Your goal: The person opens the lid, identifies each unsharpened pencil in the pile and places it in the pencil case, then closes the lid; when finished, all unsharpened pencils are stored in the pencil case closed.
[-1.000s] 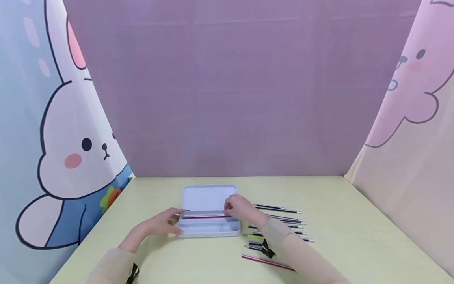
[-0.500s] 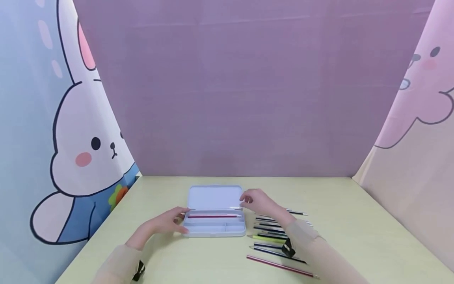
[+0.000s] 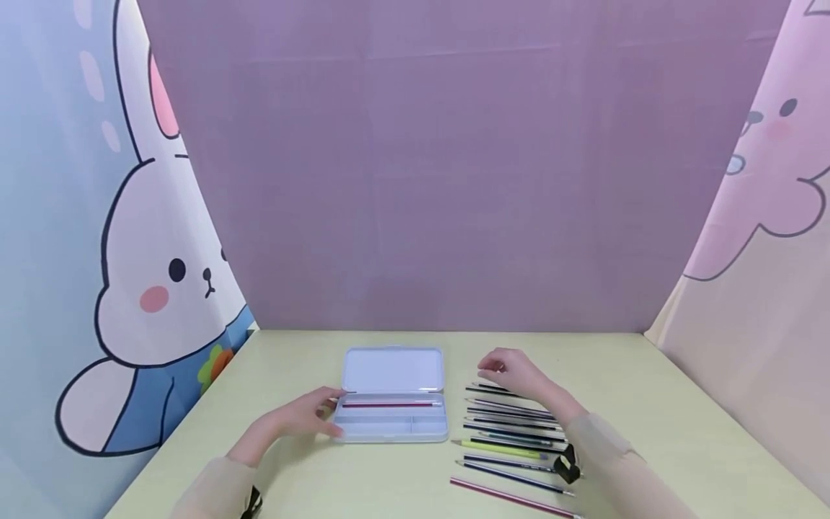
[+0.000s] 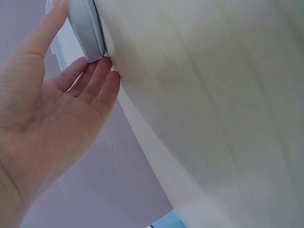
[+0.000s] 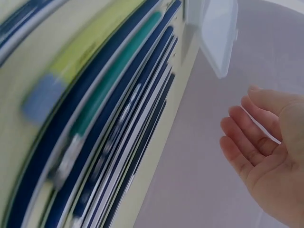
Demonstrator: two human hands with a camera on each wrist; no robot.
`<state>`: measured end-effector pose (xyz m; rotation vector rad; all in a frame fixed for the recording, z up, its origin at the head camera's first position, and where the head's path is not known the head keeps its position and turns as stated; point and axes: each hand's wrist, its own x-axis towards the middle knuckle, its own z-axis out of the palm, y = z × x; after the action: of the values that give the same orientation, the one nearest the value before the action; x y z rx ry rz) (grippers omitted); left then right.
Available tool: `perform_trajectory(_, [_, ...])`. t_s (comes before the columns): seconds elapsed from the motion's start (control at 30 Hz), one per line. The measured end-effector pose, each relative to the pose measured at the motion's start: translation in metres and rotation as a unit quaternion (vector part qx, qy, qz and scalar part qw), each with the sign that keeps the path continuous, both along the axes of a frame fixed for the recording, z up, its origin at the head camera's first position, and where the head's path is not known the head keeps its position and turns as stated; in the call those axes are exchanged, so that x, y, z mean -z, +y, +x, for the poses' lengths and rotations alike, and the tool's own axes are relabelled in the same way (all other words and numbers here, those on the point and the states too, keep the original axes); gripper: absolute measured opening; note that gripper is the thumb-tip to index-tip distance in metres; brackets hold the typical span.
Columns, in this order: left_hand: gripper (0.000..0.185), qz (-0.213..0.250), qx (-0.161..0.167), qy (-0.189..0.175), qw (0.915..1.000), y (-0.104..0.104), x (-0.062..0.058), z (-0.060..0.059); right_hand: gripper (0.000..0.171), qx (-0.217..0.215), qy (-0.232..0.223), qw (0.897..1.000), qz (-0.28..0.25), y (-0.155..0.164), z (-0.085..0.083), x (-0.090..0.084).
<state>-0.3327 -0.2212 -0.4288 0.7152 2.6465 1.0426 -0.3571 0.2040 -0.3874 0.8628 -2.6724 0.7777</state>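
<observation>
Apparently early: one red pencil (image 3: 389, 404) lies in the case (image 3: 372, 428), other pencils (image 3: 502, 450) outside on the tabletop (image 3: 363, 483), left hand (image 3: 301, 416) touching the case with relaxed fingers, right hand (image 3: 515, 375) empty, fingers loosely bent

- left sleeve (image 3: 212, 484), lower left of the head view: plain pale beige, close-fitting, the cuff ending short of the wrist
- right sleeve (image 3: 622, 465), lower right of the head view: the same pale beige, with a faint crease or seam behind the cuff
- left black fitting (image 3: 251, 502), bottom left, at the sleeve's edge: small and dark, its shape too small to tell
- right black fitting (image 3: 567, 465), lower right, against the sleeve: angular, strap-like, with lighter patches
- left hand (image 3: 303, 414): bare; fine creases cross the palm at the left of the left wrist view
- right hand (image 3: 515, 371): bare; rounded fingertips at the right of the right wrist view
</observation>
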Motion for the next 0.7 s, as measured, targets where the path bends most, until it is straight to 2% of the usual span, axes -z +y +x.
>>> perform_trajectory(0.7, [0.076, 0.003, 0.014, 0.004, 0.9999, 0.000, -0.005, 0.005, 0.016, 0.035, 0.000, 0.999, 0.026, 0.073, 0.018, 0.011])
